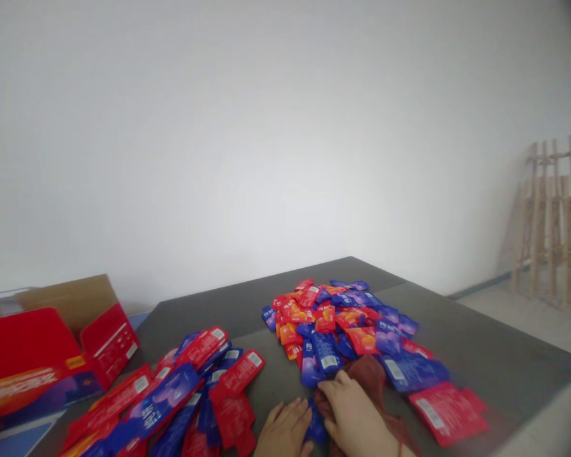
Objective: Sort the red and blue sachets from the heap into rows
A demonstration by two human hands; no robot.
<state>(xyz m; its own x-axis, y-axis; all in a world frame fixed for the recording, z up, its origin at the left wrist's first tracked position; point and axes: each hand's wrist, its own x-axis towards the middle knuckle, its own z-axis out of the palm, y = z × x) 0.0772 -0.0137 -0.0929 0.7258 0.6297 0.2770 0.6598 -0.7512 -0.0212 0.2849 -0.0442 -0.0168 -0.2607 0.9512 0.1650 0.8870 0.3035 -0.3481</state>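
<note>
Both hands low at the near edge of the grey tabletop (480,355). Left hand (285,431) lying flat and open, fingertips touching a blue packet (316,428). Right hand (356,416) loosely curled over a brown cloth (371,374), nothing clearly pinched between the fingers. Loose heap of red and blue packets (342,317) just beyond the hands, apparently unsorted. Second batch of packets (190,381) spread in rough rows to the left, near an open red box (52,355). Sorting seemingly about halfway.
</note>
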